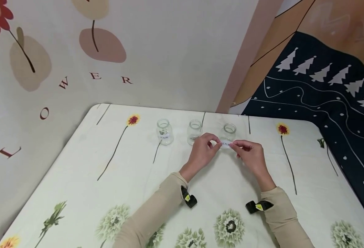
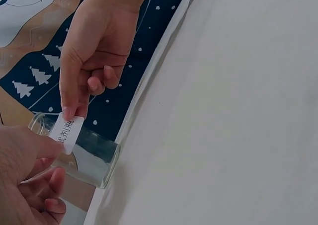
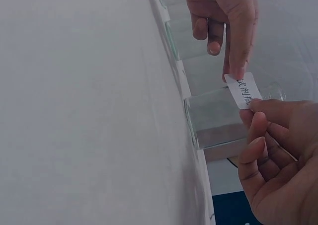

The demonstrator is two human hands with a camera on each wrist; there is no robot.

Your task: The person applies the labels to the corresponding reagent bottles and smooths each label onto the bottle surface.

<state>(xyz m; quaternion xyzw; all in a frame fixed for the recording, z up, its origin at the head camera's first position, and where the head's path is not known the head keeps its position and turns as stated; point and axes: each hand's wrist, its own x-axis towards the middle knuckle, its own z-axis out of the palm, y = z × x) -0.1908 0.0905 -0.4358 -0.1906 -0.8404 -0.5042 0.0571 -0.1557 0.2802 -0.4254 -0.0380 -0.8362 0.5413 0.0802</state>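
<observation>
A small white label (image 1: 225,144) with dark handwritten characters is stretched between my two hands. My left hand (image 1: 203,150) pinches its left end between thumb and forefinger. At the other end, my right hand (image 1: 250,154) pinches it the same way. Just behind the label stands a clear glass jar (image 1: 229,128), upright and uncapped, partly hidden by the label and fingers. In the left wrist view the label (image 2: 67,131) lies in front of the jar (image 2: 97,155); whether it touches the glass I cannot tell. The right wrist view shows the label's writing (image 3: 244,92) too.
Two more open glass jars stand to the left in the same row: a middle jar (image 1: 195,128) close to my left hand and a far-left jar (image 1: 164,130), each bearing a label. The flower-printed tablecloth (image 1: 138,193) covers the table. A wall (image 1: 175,62) rises behind the jars.
</observation>
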